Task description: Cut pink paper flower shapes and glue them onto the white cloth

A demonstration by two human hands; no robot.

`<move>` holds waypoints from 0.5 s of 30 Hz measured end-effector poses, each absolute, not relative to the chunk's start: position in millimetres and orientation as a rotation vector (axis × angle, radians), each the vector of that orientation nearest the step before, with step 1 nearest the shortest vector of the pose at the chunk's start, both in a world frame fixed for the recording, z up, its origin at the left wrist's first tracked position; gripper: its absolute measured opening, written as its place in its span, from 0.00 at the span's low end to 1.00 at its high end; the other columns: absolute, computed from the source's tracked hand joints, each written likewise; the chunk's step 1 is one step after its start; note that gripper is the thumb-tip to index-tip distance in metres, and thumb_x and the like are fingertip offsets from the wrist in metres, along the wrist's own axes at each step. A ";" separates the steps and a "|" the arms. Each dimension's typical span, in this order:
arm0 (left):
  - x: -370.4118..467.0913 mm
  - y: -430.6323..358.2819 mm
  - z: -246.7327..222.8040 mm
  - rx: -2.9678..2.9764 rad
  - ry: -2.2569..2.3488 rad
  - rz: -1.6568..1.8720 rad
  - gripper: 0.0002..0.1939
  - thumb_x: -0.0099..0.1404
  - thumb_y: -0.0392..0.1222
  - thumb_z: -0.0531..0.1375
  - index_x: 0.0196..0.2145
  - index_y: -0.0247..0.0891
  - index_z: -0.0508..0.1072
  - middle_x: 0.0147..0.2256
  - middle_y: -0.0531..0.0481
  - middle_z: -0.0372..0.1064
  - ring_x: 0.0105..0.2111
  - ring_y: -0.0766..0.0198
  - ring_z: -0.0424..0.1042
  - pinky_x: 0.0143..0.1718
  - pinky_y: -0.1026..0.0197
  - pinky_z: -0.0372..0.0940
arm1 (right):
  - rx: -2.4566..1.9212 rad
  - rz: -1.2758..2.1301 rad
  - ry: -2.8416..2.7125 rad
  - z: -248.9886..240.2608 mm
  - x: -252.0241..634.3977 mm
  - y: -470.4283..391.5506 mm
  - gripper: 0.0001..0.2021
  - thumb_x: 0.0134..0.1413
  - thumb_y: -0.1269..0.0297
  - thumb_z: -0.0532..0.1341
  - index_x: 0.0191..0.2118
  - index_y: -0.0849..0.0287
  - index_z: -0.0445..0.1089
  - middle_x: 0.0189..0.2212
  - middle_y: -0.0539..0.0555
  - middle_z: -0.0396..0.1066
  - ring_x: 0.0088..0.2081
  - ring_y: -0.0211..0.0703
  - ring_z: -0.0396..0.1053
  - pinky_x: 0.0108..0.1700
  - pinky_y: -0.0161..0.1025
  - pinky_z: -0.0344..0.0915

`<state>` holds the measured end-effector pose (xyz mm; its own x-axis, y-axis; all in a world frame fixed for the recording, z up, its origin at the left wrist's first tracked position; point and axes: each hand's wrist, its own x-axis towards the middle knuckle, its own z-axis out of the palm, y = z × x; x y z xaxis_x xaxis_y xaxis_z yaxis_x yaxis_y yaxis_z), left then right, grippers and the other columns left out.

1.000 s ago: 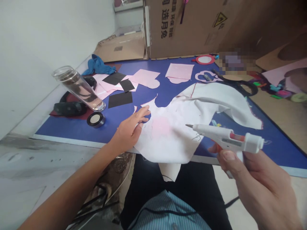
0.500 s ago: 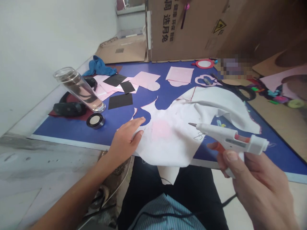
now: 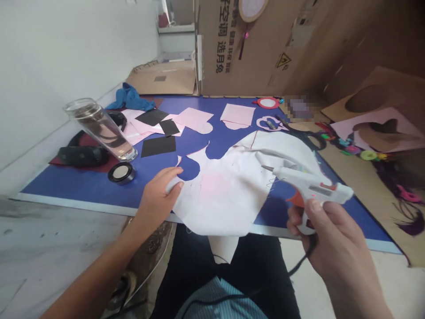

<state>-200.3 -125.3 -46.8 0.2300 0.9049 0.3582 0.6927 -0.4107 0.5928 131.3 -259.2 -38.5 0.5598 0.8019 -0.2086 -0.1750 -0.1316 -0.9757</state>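
My left hand (image 3: 157,195) lies on the left edge of a white cloth (image 3: 232,186) with a faint pink patch, pinching it between thumb and fingers. The cloth is spread over the near edge of a blue mat (image 3: 83,184) and hangs a little over my lap. My right hand (image 3: 327,230) grips a white hot glue gun (image 3: 308,186) with an orange trigger, its metal nozzle pointing left just above the cloth. The gun's black cord runs down toward my lap.
A tilted glass bottle (image 3: 99,128) and its round lid (image 3: 121,173) stand at the left. Pink and black cut pieces (image 3: 159,126) lie beyond. Black scissors (image 3: 308,137) and a red round mirror (image 3: 267,103) are farther back. A big cardboard box (image 3: 259,44) closes the far side.
My left hand has slid back along the cloth toward the mat's near edge, pulling the cloth slightly. The glue gun has dropped lower and closer over the cloth. My view has shifted right.
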 end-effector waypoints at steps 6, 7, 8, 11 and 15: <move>-165.6 -154.1 -25.8 1.507 1.218 0.901 0.17 0.69 0.49 0.67 0.53 0.42 0.78 0.46 0.45 0.83 0.46 0.54 0.82 0.51 0.51 0.77 | -1.366 1.123 -0.420 -11.5 113.8 -229.8 0.25 0.45 0.39 0.80 0.37 0.53 0.77 0.28 0.51 0.71 0.29 0.42 0.70 0.20 0.32 0.62; -154.1 -162.2 -22.4 1.469 1.137 0.791 0.18 0.70 0.49 0.67 0.54 0.42 0.78 0.48 0.44 0.82 0.47 0.54 0.82 0.51 0.50 0.76 | -1.314 1.166 -0.423 -5.3 106.7 -221.5 0.25 0.44 0.40 0.81 0.38 0.54 0.78 0.29 0.52 0.72 0.31 0.44 0.73 0.23 0.33 0.66; -142.2 -169.8 -19.2 1.449 1.047 0.696 0.19 0.71 0.50 0.66 0.56 0.41 0.77 0.50 0.43 0.82 0.48 0.53 0.81 0.52 0.49 0.76 | -1.253 1.192 -0.429 0.1 98.7 -212.6 0.25 0.43 0.41 0.82 0.38 0.54 0.79 0.30 0.52 0.73 0.33 0.45 0.74 0.24 0.34 0.67; -111.5 -183.6 -10.4 1.390 0.930 0.658 0.22 0.70 0.49 0.67 0.58 0.40 0.76 0.50 0.42 0.80 0.50 0.53 0.79 0.52 0.50 0.74 | -1.038 1.209 -0.475 8.1 72.6 -184.4 0.21 0.43 0.49 0.83 0.36 0.53 0.78 0.35 0.50 0.74 0.34 0.40 0.72 0.34 0.37 0.73; -96.7 -176.3 -5.9 1.311 0.942 0.779 0.14 0.70 0.49 0.65 0.49 0.41 0.75 0.35 0.51 0.75 0.35 0.61 0.77 0.38 0.59 0.72 | -0.911 1.276 -0.472 3.0 41.1 -147.9 0.19 0.46 0.50 0.82 0.36 0.52 0.77 0.36 0.46 0.74 0.36 0.38 0.71 0.39 0.36 0.73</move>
<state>-96.7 -176.3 -5.9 0.4328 0.8928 -0.1252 0.0454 0.1172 0.9921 41.1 -147.9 3.0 0.2636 0.9487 -0.1745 -0.6063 0.0222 -0.7949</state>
